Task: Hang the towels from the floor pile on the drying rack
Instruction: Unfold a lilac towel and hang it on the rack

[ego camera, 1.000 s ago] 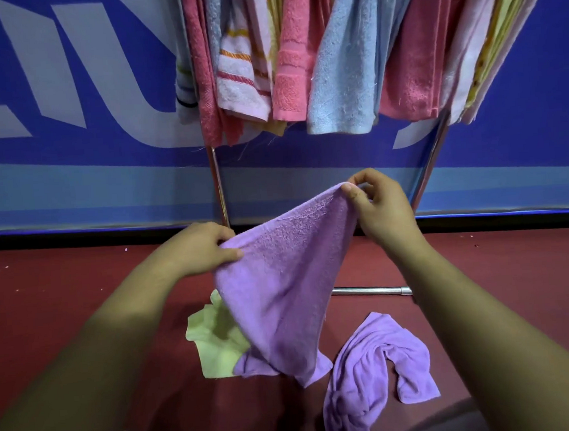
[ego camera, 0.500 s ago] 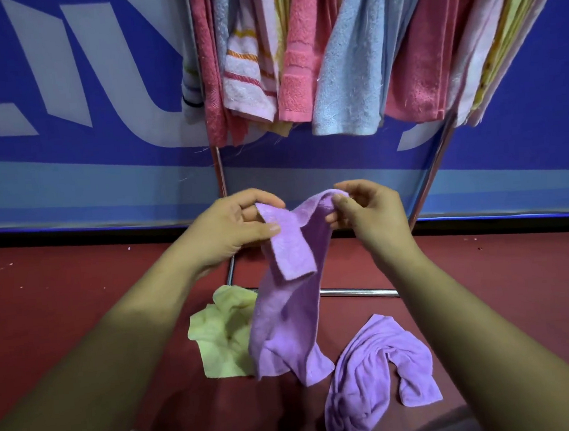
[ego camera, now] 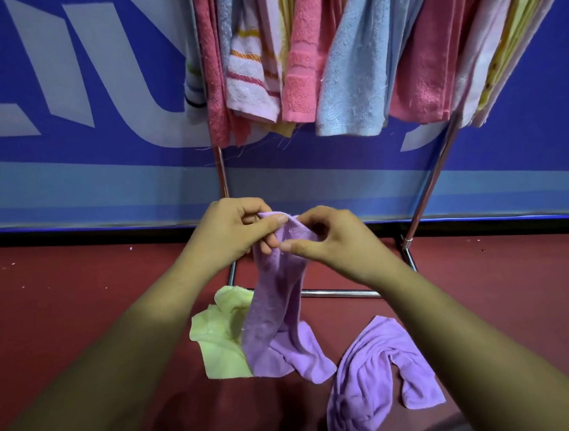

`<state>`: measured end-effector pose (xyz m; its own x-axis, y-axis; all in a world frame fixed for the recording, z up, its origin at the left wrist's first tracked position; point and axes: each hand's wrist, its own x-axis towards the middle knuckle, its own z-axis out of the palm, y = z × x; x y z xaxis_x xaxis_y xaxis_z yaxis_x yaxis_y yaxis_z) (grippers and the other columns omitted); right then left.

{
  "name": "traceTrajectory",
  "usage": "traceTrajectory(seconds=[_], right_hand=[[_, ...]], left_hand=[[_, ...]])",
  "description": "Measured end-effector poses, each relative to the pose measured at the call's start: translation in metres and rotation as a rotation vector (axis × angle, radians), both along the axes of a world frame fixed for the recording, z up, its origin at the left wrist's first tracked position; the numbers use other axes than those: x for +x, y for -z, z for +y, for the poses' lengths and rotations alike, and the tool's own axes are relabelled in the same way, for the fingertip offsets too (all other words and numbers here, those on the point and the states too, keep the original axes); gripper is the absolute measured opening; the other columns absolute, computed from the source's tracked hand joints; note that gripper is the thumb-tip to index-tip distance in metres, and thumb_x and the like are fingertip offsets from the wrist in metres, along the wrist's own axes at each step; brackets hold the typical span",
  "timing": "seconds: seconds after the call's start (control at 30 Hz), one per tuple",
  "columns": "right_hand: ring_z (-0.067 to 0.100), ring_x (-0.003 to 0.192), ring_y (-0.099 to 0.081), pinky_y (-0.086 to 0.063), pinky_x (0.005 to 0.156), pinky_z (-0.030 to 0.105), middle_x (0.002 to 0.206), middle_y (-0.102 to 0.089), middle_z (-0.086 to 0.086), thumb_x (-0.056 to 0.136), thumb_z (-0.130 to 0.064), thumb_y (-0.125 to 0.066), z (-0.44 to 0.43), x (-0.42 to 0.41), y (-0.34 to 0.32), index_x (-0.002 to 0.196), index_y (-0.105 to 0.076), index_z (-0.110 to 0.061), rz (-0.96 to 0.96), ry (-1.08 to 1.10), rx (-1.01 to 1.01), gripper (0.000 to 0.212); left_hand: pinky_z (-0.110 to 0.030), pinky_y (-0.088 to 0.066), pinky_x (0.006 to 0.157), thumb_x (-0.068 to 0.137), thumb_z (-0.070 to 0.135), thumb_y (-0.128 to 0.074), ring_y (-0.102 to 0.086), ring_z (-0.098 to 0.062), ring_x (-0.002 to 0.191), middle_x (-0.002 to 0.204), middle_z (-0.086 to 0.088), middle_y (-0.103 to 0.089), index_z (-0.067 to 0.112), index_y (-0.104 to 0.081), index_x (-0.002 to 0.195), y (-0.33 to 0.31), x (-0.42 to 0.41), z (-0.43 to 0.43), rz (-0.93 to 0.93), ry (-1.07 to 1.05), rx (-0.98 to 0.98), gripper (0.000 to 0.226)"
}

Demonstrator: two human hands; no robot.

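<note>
A purple towel [ego camera: 276, 317] hangs bunched from both hands above the red floor. My left hand [ego camera: 234, 232] pinches its top edge between thumb and fingers. My right hand [ego camera: 335, 242] touches the same top edge with curled fingers, right beside the left. On the floor lie a yellow-green towel [ego camera: 218, 341] to the left and a second purple towel [ego camera: 371, 374], crumpled, to the right. The drying rack [ego camera: 432, 178] stands just behind, its metal legs and low crossbar visible, with several pink, blue, striped and yellow towels [ego camera: 349, 59] hanging from the top.
A blue banner wall [ego camera: 68, 129] with grey lettering runs behind the rack. The red floor [ego camera: 63, 298] stretches to both sides. The rack's low crossbar [ego camera: 342, 292] lies just beyond the floor towels.
My hands have come together, from holding the purple towel spread wide to pinching its top edge side by side. The towel now hangs narrow and bunched, and the view has tilted down a little.
</note>
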<state>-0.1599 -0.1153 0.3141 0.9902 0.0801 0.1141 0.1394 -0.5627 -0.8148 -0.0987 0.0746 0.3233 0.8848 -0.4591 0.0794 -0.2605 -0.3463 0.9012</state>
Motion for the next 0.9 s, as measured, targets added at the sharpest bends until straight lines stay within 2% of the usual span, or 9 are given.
traceTrajectory(seconds=[0.1, 0.23, 0.3, 0.37, 0.5, 0.63, 0.73, 0.8, 0.9], right_hand=[[-0.009, 0.066, -0.052, -0.034, 0.060, 0.014, 0.069, -0.057, -0.015, 0.090, -0.023, -0.070, 0.001, 0.005, 0.008, 0.084, -0.066, -0.023, -0.138, 0.057, -0.163, 0.008], [-0.004, 0.063, -0.051, -0.043, 0.062, 0.016, 0.069, -0.065, -0.011, 0.092, -0.020, -0.070, -0.015, 0.009, 0.005, 0.083, -0.070, -0.019, -0.118, 0.118, 0.078, 0.009], [0.001, 0.065, -0.054, -0.047, 0.063, 0.023, 0.074, -0.070, -0.004, 0.091, -0.017, -0.072, -0.021, 0.009, -0.001, 0.081, -0.071, -0.014, -0.115, 0.161, 0.188, 0.010], [0.003, 0.063, -0.055, -0.047, 0.059, 0.019, 0.074, -0.070, 0.000, 0.088, -0.015, -0.075, -0.027, 0.009, -0.004, 0.080, -0.072, -0.010, -0.122, 0.233, 0.297, 0.010], [0.004, 0.062, -0.057, -0.047, 0.059, 0.016, 0.070, -0.068, 0.000, 0.080, -0.013, -0.082, -0.039, 0.010, -0.003, 0.079, -0.071, -0.001, -0.080, 0.323, 0.430, 0.017], [0.011, 0.079, -0.067, -0.056, 0.083, 0.033, 0.088, -0.077, 0.005, 0.086, -0.008, -0.075, -0.043, 0.007, 0.000, 0.086, -0.076, -0.010, -0.033, 0.310, 0.467, 0.002], [0.004, 0.081, -0.067, -0.052, 0.080, 0.021, 0.089, -0.077, -0.002, 0.087, -0.008, -0.074, -0.046, 0.003, -0.006, 0.087, -0.076, -0.015, -0.073, 0.315, 0.452, 0.007], [0.002, 0.081, -0.065, -0.049, 0.079, 0.015, 0.086, -0.076, -0.008, 0.087, -0.012, -0.075, -0.049, 0.000, -0.014, 0.086, -0.077, -0.017, -0.120, 0.337, 0.431, 0.005], [-0.002, 0.076, -0.064, -0.048, 0.075, 0.011, 0.080, -0.074, -0.011, 0.087, -0.010, -0.075, -0.052, -0.003, -0.039, 0.086, -0.076, -0.015, -0.162, 0.349, 0.461, 0.004]], left_hand=[[-0.012, -0.040, 0.050, 0.092, 0.024, -0.068, -0.068, -0.019, 0.059, 0.068, -0.007, -0.074, 0.010, -0.069, 0.081, -0.001, 0.001, 0.000, -0.032, -0.001, 0.006, 0.018], [-0.014, -0.043, 0.054, 0.091, 0.026, -0.069, -0.066, -0.018, 0.058, 0.066, -0.008, -0.072, 0.014, -0.070, 0.078, -0.006, 0.007, 0.009, -0.040, -0.039, 0.022, 0.018], [-0.018, -0.047, 0.055, 0.091, 0.027, -0.069, -0.067, -0.019, 0.057, 0.064, -0.008, -0.072, 0.016, -0.067, 0.075, -0.006, 0.010, 0.016, -0.033, 0.011, 0.162, 0.020], [-0.022, -0.052, 0.059, 0.091, 0.027, -0.069, -0.071, -0.018, 0.059, 0.066, -0.005, -0.072, 0.016, -0.064, 0.076, -0.002, 0.013, 0.025, -0.009, 0.078, 0.343, 0.020], [-0.035, -0.051, 0.071, 0.089, 0.043, -0.069, -0.063, -0.008, 0.065, 0.069, 0.002, -0.068, 0.025, -0.065, 0.077, 0.007, 0.021, 0.039, -0.149, 0.040, 0.446, 0.022], [-0.035, -0.046, 0.067, 0.079, 0.056, -0.063, -0.052, -0.011, 0.064, 0.070, -0.009, -0.065, 0.020, -0.068, 0.075, 0.004, 0.026, 0.034, -0.210, -0.101, 0.282, 0.037], [-0.029, -0.046, 0.072, 0.077, 0.048, -0.073, -0.056, -0.005, 0.068, 0.074, -0.005, -0.070, 0.024, -0.073, 0.078, -0.004, 0.026, 0.028, -0.146, -0.167, 0.103, 0.024], [-0.018, -0.046, 0.072, 0.082, 0.033, -0.078, -0.059, 0.001, 0.070, 0.077, 0.004, -0.073, 0.027, -0.075, 0.080, -0.016, 0.024, 0.022, -0.159, -0.195, 0.064, 0.007], [-0.010, -0.043, 0.069, 0.084, 0.025, -0.076, -0.058, 0.006, 0.067, 0.074, 0.010, -0.071, 0.023, -0.076, 0.084, -0.045, 0.017, 0.011, -0.197, -0.191, 0.017, 0.003]])
